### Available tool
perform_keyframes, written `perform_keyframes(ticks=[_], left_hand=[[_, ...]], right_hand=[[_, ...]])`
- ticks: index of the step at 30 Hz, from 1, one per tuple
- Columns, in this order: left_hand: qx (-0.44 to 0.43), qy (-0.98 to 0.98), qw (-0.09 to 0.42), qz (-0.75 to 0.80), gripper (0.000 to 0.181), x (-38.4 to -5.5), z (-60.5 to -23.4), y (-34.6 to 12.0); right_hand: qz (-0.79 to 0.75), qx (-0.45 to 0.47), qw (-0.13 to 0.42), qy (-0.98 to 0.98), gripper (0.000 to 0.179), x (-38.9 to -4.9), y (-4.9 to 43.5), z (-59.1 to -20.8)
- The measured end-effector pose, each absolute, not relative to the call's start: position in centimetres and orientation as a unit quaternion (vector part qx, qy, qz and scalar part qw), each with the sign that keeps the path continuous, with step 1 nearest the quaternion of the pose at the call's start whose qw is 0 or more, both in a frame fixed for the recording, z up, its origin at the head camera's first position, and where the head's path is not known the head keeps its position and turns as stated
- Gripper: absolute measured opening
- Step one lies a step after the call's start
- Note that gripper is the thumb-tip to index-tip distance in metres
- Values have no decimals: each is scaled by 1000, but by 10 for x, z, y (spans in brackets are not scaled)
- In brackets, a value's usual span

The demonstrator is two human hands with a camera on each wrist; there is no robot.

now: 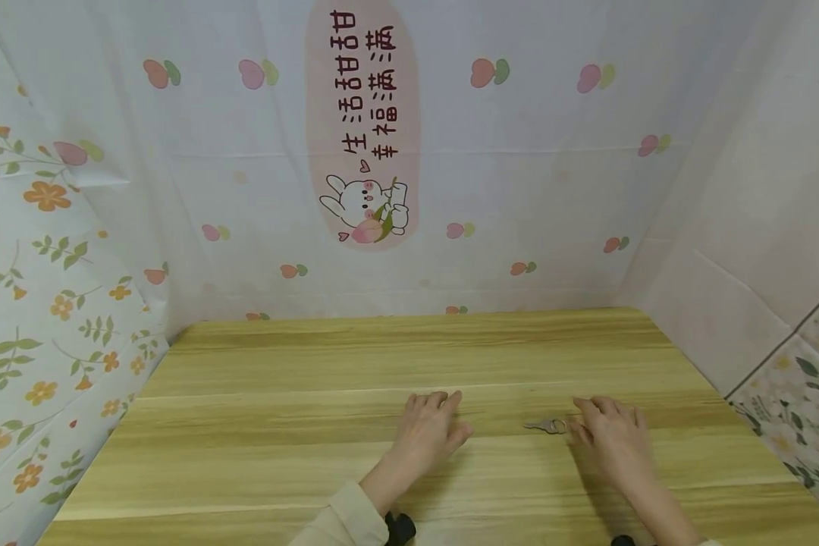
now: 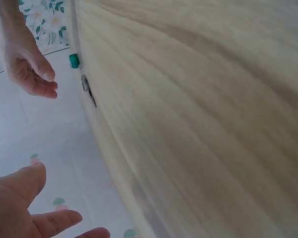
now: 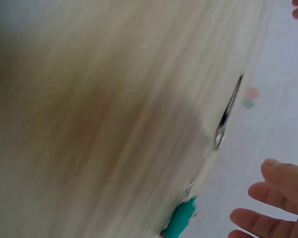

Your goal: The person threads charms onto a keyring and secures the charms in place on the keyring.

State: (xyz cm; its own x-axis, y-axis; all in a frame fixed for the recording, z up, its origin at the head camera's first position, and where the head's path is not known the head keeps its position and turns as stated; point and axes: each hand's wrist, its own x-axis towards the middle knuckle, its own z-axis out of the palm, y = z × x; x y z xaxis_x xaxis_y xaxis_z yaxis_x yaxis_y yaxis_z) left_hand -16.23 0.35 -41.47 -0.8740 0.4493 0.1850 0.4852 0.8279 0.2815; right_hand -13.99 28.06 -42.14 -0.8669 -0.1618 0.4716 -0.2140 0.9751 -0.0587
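A small metal key (image 1: 538,425) on a split ring (image 1: 559,427) lies on the wooden table between the hands, its tip toward the left. My left hand (image 1: 428,426) hovers left of it, fingers loosely spread and holding nothing. Just right of the ring is my right hand (image 1: 614,438), relaxed and empty, thumb and fingers apart. Both wrist views show a small green object (image 3: 180,219) with a short bit of chain (image 3: 189,186), lying past the ring end of the key (image 3: 230,105). In the head view the right hand hides this green object.
The table (image 1: 280,364) has a light wood grain. A white cloth (image 1: 519,189) with fruit prints, lettering and a rabbit drawing hangs behind its far edge. Flowered cloth (image 1: 48,303) stands at the left, and plain and flowered cloth (image 1: 744,303) at the right.
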Motion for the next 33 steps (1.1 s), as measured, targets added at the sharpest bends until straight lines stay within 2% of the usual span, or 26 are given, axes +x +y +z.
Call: perform_keyframes(ticks=[10, 17, 33], left_hand=[[-267, -946, 47, -176, 47, -166, -424, 27], [-285, -935, 23, -211, 44, -169, -429, 41], [-303, -930, 44, -201, 35, -180, -434, 84]], right_hand=[[57, 85, 157, -982, 39, -140, 302, -421], [74, 100, 159, -979, 35, -141, 311, -423], [76, 97, 133, -983, 28, -148, 317, -425]])
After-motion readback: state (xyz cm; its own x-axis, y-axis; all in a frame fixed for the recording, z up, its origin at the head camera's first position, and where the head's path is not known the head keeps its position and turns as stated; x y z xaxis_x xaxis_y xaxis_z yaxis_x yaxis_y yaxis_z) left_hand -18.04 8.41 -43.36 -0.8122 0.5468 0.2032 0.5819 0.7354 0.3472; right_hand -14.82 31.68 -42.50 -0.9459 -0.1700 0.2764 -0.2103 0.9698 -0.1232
